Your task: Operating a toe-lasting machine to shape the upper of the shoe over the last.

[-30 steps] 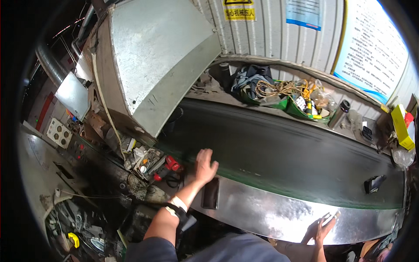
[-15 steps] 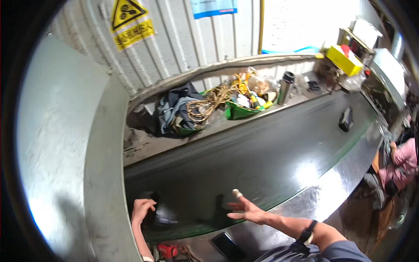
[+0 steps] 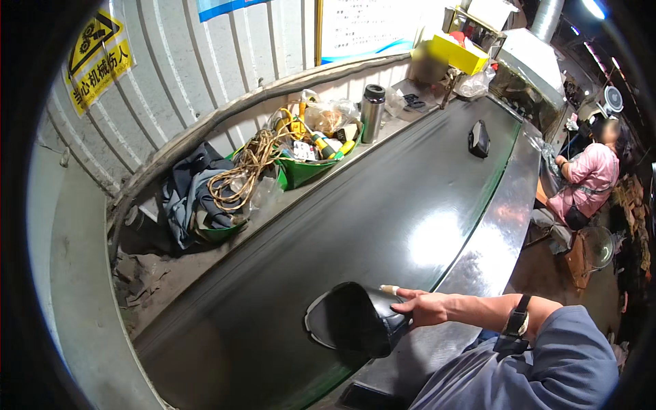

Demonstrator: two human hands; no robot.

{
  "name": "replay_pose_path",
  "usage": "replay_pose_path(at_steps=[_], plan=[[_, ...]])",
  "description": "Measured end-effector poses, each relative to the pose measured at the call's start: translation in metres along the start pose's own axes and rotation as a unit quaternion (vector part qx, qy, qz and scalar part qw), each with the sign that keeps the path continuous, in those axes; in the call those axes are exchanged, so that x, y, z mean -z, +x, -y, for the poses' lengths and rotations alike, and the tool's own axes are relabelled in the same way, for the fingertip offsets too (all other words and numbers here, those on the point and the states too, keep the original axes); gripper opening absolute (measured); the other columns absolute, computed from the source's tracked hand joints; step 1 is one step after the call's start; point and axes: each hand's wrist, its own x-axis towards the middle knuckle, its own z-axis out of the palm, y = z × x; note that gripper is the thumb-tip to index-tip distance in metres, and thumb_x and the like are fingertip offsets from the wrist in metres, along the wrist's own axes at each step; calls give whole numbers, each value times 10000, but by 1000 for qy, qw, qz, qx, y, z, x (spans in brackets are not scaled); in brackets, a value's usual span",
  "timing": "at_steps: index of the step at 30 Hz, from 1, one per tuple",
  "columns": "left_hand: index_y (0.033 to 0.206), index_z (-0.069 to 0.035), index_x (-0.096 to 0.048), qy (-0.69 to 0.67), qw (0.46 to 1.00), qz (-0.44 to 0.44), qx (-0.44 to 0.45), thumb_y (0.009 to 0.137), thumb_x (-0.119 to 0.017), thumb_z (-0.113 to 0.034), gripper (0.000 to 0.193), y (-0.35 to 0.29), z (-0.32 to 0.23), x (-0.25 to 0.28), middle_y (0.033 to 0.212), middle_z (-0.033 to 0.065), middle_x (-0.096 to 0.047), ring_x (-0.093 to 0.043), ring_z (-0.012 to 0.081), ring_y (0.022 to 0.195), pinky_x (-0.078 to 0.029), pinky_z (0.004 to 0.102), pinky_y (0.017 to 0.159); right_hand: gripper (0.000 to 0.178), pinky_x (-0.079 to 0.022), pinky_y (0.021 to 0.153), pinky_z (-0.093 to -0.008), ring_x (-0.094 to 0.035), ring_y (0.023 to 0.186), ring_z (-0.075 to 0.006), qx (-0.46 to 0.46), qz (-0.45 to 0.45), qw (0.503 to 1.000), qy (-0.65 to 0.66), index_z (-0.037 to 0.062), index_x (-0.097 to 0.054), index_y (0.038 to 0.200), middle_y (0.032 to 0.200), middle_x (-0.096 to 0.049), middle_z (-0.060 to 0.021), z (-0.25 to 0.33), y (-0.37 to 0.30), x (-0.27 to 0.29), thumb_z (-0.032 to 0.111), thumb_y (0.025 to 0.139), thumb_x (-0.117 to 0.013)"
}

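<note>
Shoe [image 3: 350,318] by edge of belt [image 3: 273,307] | hands [image 3: 427,309]: right gripping it, left unseen | broad gap to second shoe [image 3: 480,139]

I see a glossy black shoe [image 3: 388,321], dark inside, its rounded, pale-edged end pointing left, over the conveyor belt [image 3: 369,225].

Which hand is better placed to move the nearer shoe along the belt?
Probably the right hand: its fingers hold the nearer shoe over the belt, while the left hand is out of view.
</note>
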Motion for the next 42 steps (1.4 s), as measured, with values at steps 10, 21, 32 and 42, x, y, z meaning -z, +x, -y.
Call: replay_pose_path(at_steps=[10,21,32,42], plan=[[1345,28,-511,-64,992,-104,-23,655,-918,-397,907,-119,-21,25,1220,295,-596,-577,441,1156,-464,545,1019,739,-391,1076,-623,-572,1244,-234,106,55,991,66,362,-305,1571,1458,-475,-40,-42,-92,91,123,977,-674],[1052,-13,-649,-217,784,-152,-562,596,-641,65,463,-465,-229,103,1343,208,-491,-458,437,1238,-407,525,1043,388,-492,959,-526,-577,1158,-288,196,-31,962,190,148,-551,1314,1267,-594,-72,-63,-184,234,414,1031,-543],[1049,-125,-659,-218,585,-68,-779,567,-732,-123,487,-707,-291,62,1299,161,-494,-431,375,1263,-361,596,1075,357,-495,968,-551,-617,1155,-298,269,22,900,344,103,-597,1225,1233,-657,-83,-60,-193,315,374,994,-609],[1094,-183,-719,-254,543,96,-794,743,-793,-258,367,-804,-281,28,1173,79,-583,-538,268,1147,-368,492,1057,533,-352,1168,-595,-517,1324,-398,296,145,882,336,93,-431,1483,1444,-550,-162,-50,-242,311,400,1048,-455]])
